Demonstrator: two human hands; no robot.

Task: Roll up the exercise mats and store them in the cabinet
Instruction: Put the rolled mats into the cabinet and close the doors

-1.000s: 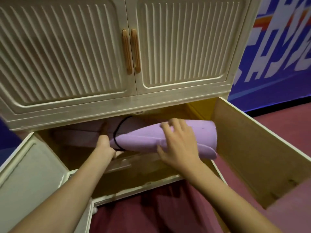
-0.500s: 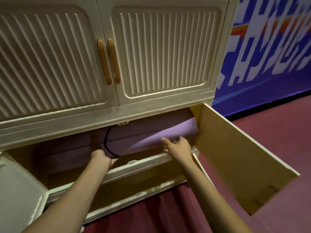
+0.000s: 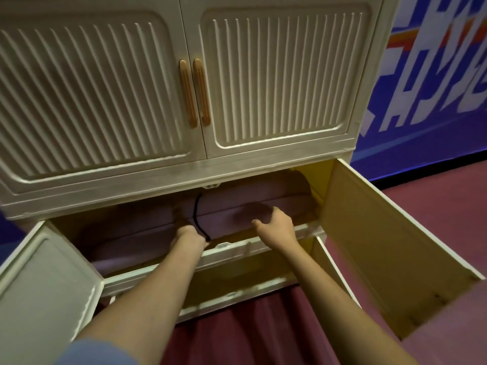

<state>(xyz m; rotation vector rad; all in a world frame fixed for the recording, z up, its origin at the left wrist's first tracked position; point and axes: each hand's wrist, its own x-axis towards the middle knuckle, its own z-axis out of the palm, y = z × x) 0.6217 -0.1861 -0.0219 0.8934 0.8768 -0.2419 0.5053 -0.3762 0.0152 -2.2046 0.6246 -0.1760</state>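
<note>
A rolled purple exercise mat [image 3: 279, 198] with a black band [image 3: 196, 212] around it lies inside the lower compartment of the cream cabinet [image 3: 184, 175], its right end near the compartment's right wall. My left hand [image 3: 188, 235] reaches in beside the band, with its fingers lying against the roll in the shadow. My right hand [image 3: 278, 225] is at the front of the roll with relaxed, slightly bent fingers. Whether it touches the mat is unclear. Another purple roll [image 3: 126, 246] lies lower left in the same compartment.
The two lower doors stand open: the right door [image 3: 382, 246] swings out over the dark red floor [image 3: 434, 206] and the left door [image 3: 44, 285] is at my left. The upper ribbed doors with wooden handles [image 3: 195, 93] are closed. A blue banner wall [image 3: 434, 75] is on the right.
The mat stuck out of the opening on the right a second ago and has gone fully into the compartment. My right hand has slid off its end to its front, and my left hand stays near the band.
</note>
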